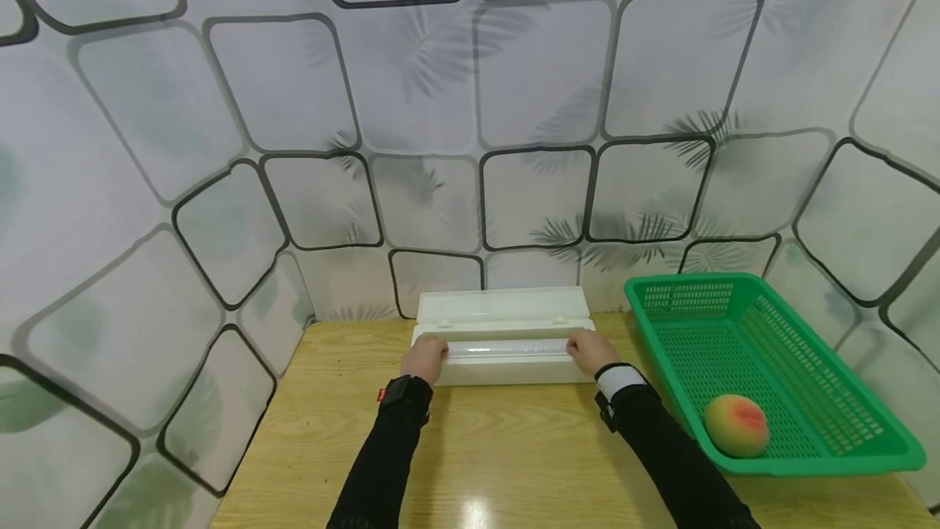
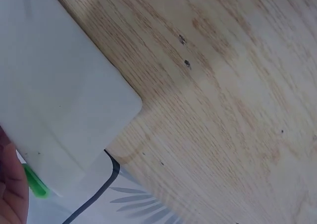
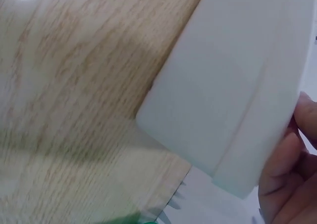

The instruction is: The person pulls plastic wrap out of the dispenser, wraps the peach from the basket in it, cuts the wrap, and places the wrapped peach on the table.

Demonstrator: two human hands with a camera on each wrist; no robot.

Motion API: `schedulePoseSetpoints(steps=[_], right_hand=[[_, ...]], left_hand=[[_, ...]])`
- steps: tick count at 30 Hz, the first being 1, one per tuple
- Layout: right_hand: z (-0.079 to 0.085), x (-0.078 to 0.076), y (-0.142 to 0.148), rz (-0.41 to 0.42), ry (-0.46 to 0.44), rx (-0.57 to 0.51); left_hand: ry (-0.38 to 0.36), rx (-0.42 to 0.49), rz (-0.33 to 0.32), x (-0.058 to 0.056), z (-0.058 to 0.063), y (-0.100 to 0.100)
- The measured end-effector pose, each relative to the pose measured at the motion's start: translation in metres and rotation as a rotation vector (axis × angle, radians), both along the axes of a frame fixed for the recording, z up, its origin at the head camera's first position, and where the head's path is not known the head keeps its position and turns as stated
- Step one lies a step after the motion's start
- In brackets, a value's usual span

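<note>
The film [image 1: 507, 348] lies along the box [image 1: 507, 373], its long axis running left to right with the box's length. It spans the gap between the two hands: from the left hand's fingers it runs rightward, from the right hand's leftward. The left hand [image 1: 423, 359] is at the box's left end, the right hand [image 1: 591, 352] at its right end, so neither is plainly nearer the film.

Both hands have bent fingers and seem to pinch the film's ends; the contact is hidden, so I cannot tell whether they also grip the box's rim. In the right wrist view, thumb and fingers curl close at that rim; the left wrist view shows only part of the left hand beside it.

The lid [image 1: 503, 303] stands open behind the box. The basket [image 1: 830, 464] is to the box's right, apart from it, with a peach [image 1: 737, 425] inside, nearer the person than the box.
</note>
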State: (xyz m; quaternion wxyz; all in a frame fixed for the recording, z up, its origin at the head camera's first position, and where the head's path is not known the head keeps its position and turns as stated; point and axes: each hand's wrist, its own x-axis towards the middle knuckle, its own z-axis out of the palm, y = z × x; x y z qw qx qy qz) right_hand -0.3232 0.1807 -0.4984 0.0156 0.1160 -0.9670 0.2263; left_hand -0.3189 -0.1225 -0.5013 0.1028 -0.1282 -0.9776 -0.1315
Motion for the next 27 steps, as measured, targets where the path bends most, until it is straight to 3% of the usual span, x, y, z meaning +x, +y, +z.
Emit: schedulePoseSetpoints(steps=[9, 16, 27], right_hand=[[0.000, 0.002, -0.001, -0.021, 0.050, 0.063], [0.001, -0.001, -0.003, -0.029, 0.157, 0.144], [0.006, -0.002, -0.003, -0.040, 0.221, 0.106]], left_hand=[[0.048, -0.061, -0.010, -0.001, 0.003, 0.001], [0.009, -0.087, -0.002, -0.004, 0.008, 0.000], [0.072, -0.134, -0.001, -0.010, 0.015, -0.003]])
